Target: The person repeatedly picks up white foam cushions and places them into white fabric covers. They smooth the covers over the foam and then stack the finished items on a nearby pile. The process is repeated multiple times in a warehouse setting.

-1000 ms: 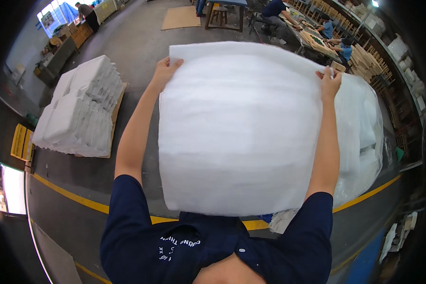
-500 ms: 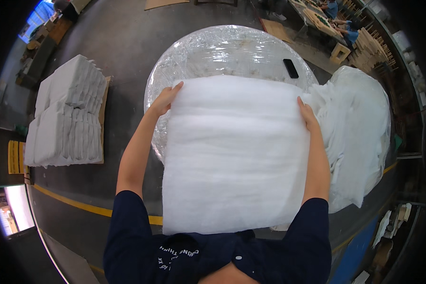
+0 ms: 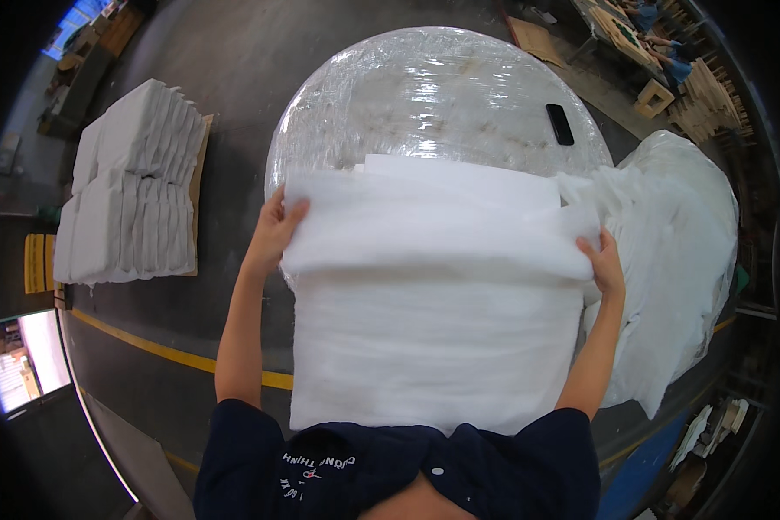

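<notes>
A sheet of soft white wadding [image 3: 433, 347] spreads in front of my body, over the near part of a round table wrapped in clear film [image 3: 390, 95]. Its far end is raised and bends over into a loose fold. My left hand [image 3: 277, 230] pinches that end at the left corner, thumb on top. At the right corner, my right hand [image 3: 605, 262] grips the same sheet between thumb and fingers. From under the raised end, a flat white piece [image 3: 468, 176] shows its straight far edge; the rest of it is hidden.
A black phone [image 3: 560, 125] lies on the table's far right. Beside the table at right bulges a film-wrapped heap of white wadding [image 3: 667, 260]. Stacked white pads [image 3: 134, 191] stand on the floor at left. People work at a bench [image 3: 620, 35] at far right.
Both hands have drawn the sheet's far end up and toward me, folding it and uncovering the flat white piece beneath. The view has shifted slightly.
</notes>
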A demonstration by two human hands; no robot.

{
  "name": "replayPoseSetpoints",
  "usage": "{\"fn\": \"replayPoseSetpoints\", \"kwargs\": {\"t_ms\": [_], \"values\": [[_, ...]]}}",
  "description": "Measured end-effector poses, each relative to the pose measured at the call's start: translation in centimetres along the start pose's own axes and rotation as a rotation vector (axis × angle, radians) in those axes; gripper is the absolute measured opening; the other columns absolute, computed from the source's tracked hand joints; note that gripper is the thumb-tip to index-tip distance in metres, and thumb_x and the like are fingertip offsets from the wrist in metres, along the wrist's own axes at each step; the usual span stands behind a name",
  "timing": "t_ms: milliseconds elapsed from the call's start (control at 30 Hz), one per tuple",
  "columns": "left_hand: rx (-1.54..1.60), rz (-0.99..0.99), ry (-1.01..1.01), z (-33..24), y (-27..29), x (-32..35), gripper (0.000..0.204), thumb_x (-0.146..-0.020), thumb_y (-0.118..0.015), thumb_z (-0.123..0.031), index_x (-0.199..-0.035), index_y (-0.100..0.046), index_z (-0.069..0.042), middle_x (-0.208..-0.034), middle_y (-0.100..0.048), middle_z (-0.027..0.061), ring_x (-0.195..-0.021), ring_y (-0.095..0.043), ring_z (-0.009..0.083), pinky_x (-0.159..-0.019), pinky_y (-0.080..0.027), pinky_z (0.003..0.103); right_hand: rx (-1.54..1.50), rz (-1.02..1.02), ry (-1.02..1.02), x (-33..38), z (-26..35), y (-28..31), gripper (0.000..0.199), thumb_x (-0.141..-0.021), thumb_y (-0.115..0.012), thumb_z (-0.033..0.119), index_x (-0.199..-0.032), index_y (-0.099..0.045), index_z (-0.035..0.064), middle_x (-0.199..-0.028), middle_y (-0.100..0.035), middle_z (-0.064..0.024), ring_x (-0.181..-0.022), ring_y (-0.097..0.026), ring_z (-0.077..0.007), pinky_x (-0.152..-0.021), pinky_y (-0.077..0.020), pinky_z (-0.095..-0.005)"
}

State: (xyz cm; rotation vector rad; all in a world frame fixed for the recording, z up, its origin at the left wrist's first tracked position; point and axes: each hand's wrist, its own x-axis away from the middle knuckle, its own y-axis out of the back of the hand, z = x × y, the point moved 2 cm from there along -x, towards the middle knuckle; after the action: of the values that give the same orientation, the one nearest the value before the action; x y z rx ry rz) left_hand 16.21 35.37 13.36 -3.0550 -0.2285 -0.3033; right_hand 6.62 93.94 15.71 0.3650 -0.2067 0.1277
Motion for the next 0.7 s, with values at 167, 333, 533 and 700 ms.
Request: {"fn": "replayPoseSetpoints", "kwargs": {"t_ms": [167, 333, 533, 700], "values": [[0.105, -0.072, -0.047, 1.4, 0.7, -4.5, 0.043, -0.098, -0.065, -0.015, -0.135, -0.051, 0.0, -0.104, -0.07, 0.0074, -0.083, -0.066, 0.0093, -0.075, -0.054, 0.024, -0.336, -0.209, 0.129, -3.5, 0.4, -2.2, 0.042, -0.092, -0.071, 0.015, -0.128, -0.057, -0.0005, -0.116, -0.066, -0.0067, -0.102, -0.062, -0.0151, -0.09, -0.0502, -0.0294], [-0.242, 0.144, 0.187, 3.7, 0.1, -7.5, 0.047, -0.098, -0.064, -0.022, -0.134, -0.051, 0.004, -0.11, -0.068, 0.0105, -0.096, -0.065, 0.0133, -0.084, -0.053, 0.028, 0.132, -0.094, 0.095, -5.5, -3.0, -1.7, 0.036, -0.094, -0.067, 0.014, -0.126, -0.058, -0.0007, -0.111, -0.067, -0.0061, -0.096, -0.063, -0.0129, -0.081, -0.0522, -0.0263], [-0.058, 0.115, 0.373, 2.1, 0.2, -7.9, 0.053, -0.097, -0.062, -0.025, -0.14, -0.046, 0.004, -0.122, -0.062, 0.0131, -0.11, -0.061, 0.0177, -0.091, -0.053, 0.033, -0.157, -0.046, -0.202, -6.2, -1.7, -1.6, 0.036, -0.095, -0.066, 0.019, -0.125, -0.059, -0.0008, -0.106, -0.068, -0.006, -0.089, -0.064, -0.0111, -0.077, -0.0526, -0.0264], [-0.143, 0.057, 0.359, 1.8, -1.8, -8.0, 0.055, -0.099, -0.06, -0.02, -0.145, -0.04, 0.0, -0.12, -0.064, 0.0139, -0.1, -0.066, 0.018, -0.086, -0.056, 0.033, -0.129, -0.085, -0.23, -5.1, -1.9, -1.2, 0.037, -0.097, -0.066, 0.022, -0.126, -0.059, 0.0012, -0.104, -0.069, -0.0062, -0.088, -0.064, -0.011, -0.076, -0.0525, -0.0258]]}}
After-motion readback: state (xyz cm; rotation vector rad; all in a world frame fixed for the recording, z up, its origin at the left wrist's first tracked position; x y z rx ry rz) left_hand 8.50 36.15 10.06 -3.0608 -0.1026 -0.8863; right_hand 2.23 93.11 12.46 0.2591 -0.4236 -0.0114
